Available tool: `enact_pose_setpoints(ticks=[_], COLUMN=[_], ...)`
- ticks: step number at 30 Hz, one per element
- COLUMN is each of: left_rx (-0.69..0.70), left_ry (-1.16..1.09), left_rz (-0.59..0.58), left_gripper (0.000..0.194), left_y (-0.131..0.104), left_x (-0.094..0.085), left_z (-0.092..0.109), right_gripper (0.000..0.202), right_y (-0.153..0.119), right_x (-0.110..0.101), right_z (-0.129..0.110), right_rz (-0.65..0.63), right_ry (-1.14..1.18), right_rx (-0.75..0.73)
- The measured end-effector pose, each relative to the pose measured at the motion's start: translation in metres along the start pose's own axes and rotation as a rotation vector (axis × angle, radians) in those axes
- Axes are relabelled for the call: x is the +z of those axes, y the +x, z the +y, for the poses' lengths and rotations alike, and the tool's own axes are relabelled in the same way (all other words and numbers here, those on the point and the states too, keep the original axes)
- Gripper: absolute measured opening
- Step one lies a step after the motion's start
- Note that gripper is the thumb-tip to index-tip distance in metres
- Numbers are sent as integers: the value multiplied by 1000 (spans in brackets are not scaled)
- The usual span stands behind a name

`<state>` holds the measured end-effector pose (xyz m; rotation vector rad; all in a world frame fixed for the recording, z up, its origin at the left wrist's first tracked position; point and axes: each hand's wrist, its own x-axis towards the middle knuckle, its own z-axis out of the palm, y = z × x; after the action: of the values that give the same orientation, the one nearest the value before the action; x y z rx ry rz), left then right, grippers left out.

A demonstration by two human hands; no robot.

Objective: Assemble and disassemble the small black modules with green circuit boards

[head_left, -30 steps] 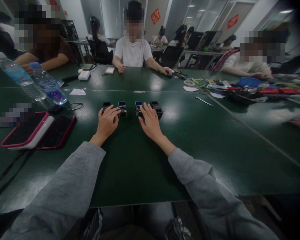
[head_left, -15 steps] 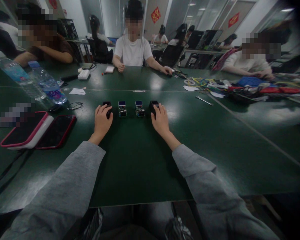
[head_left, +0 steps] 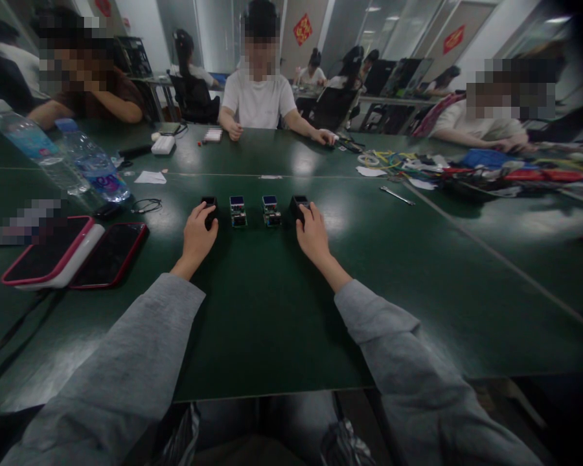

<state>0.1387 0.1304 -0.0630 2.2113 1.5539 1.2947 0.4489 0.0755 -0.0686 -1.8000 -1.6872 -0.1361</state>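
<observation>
The glossy dark-green tabletop (head_left: 272, 310) is the largest item and carries everything noted below. Across it sits a person in a white T-shirt (head_left: 257, 97). On its far right lies a tangled heap of cables in yellow, blue, red and black (head_left: 486, 168). A red diamond-shaped sign (head_left: 302, 30) with gold characters hangs on the back wall; I cannot read the characters with certainty. On my left two clear plastic bottles appear tilted: the white-capped bottle (head_left: 39, 145) bears a blue label, the blue-capped bottle (head_left: 94, 158) a purple-pink mark; lettering on both is illegible. Nearer me lie two flat black-faced devices in red frames (head_left: 111, 255), side by side, no brand readable.

My left hand (head_left: 200, 233) has its grip closed about the left black box-shaped casing (head_left: 208, 202), fingers and thumb on either side. My right hand (head_left: 313, 233) is likewise closed on the right black box-shaped casing (head_left: 298, 201); how firmly either presses, I cannot tell. Both casings sit on the tabletop, well apart. A slim silver metal wrench (head_left: 397, 197) lies right of them. Between the casings, untouched, are the left small green circuit board (head_left: 238, 219) and the right small green circuit board (head_left: 272, 219), each with a dark, pale-edged screen at its far end; any markings are too small to read.
</observation>
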Motion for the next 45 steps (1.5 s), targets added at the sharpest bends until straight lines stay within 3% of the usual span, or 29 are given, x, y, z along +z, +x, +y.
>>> enact_pose_setpoints(ticks=[16,24,30,33,45], left_rx=[17,-169,-357,-384,-327], left_ry=[-19,-189,-283,-330,-380], left_rz=[37,210,169,160,110], left_gripper=[33,35,41,42,37], left_y=[1,9,14,15,15], left_x=[1,-1,1,3,3], left_z=[3,-13,-44,-50,-36], right_gripper=[52,50,47,45,46], right_y=[1,2,2,3,6], right_x=[1,0,-1,-1,0], right_z=[2,1,5,7,10], right_rz=[19,48,47,40,15], right_ry=[-10,13,63,82,112], right_rx=[-17,5,22,23,34])
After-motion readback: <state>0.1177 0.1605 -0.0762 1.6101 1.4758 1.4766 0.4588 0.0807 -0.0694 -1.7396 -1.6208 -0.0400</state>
